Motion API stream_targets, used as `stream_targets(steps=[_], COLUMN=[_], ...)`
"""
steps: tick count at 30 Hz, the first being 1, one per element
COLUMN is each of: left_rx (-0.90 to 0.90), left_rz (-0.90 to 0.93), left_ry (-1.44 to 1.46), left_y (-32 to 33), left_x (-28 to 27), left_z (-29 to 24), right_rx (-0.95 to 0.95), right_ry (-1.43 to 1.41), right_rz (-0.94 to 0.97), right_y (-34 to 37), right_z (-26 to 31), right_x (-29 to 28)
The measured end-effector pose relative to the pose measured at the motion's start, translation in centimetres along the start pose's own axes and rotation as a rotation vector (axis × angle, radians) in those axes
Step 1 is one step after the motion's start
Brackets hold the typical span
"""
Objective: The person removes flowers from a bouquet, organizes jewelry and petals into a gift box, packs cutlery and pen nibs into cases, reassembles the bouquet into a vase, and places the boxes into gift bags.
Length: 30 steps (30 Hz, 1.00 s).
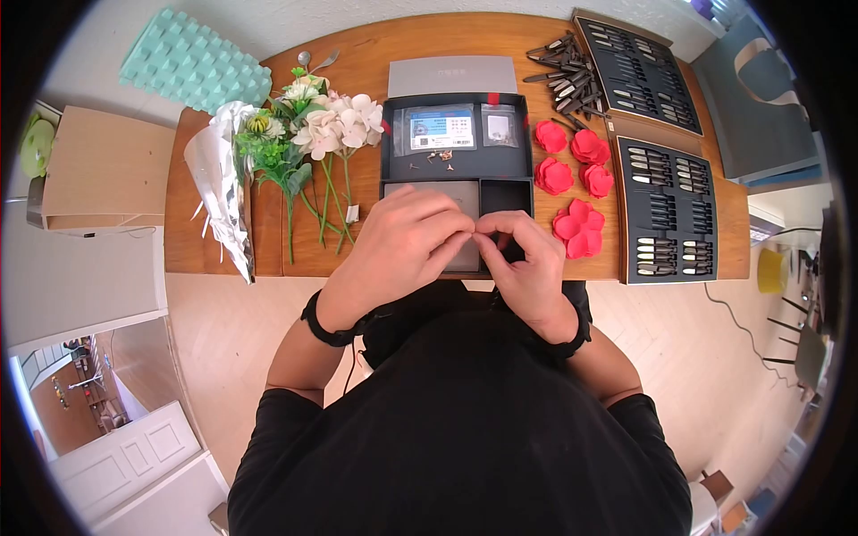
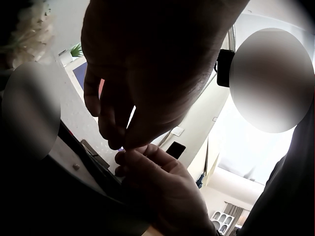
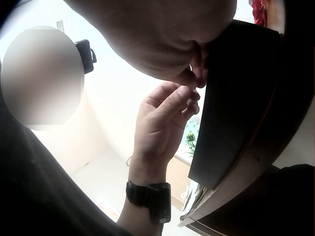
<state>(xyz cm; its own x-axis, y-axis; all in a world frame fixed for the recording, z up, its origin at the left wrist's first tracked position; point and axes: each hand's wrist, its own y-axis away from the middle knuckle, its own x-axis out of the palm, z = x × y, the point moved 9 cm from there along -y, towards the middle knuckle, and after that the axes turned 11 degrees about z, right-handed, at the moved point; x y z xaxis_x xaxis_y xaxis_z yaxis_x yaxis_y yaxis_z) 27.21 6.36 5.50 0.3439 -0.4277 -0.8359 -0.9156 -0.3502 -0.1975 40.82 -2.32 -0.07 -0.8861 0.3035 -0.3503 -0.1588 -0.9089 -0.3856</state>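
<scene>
Over the front of an open black box (image 1: 458,167), the fingertips of my left hand (image 1: 398,237) and right hand (image 1: 527,268) meet. Each hand pinches with thumb and finger at one tiny item; I cannot tell what it is, since the fingertips cover it. The wrist views also show the left hand (image 3: 162,115) and right hand (image 2: 167,182) tip to tip. Inside the box's far part lie several tiny copper-coloured pieces (image 1: 443,157), below a clear labelled packet (image 1: 435,129) and a smaller clear packet (image 1: 500,128). A grey insert (image 1: 463,255) shows beneath the hands.
On the wooden table (image 1: 349,49), artificial flowers (image 1: 326,129) and silver wrapping (image 1: 219,179) lie left. To the right are red flower heads (image 1: 581,228), a heap of dark slim tools (image 1: 572,80) and two cases of similar tools (image 1: 666,210). A grey lid (image 1: 451,76) lies behind the box.
</scene>
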Motion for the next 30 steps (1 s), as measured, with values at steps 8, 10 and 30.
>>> stream_targets(steps=[8, 10, 30], left_rx=[-0.196, -0.186, -0.121], left_rz=[0.030, 0.034, 0.002], left_ry=[0.484, 0.484, 0.347], left_y=[0.5, 0.5, 0.7], left_x=[0.5, 0.6, 0.4], left_z=[2.5, 2.5, 2.0], right_rx=[-0.005, 0.000, -0.038], right_ry=[-0.008, -0.015, -0.019], right_rz=[0.022, 0.033, 0.060], right_y=[-0.2, -0.2, -0.3], right_z=[0.4, 0.3, 0.7], right_x=[0.0, 0.1, 0.1])
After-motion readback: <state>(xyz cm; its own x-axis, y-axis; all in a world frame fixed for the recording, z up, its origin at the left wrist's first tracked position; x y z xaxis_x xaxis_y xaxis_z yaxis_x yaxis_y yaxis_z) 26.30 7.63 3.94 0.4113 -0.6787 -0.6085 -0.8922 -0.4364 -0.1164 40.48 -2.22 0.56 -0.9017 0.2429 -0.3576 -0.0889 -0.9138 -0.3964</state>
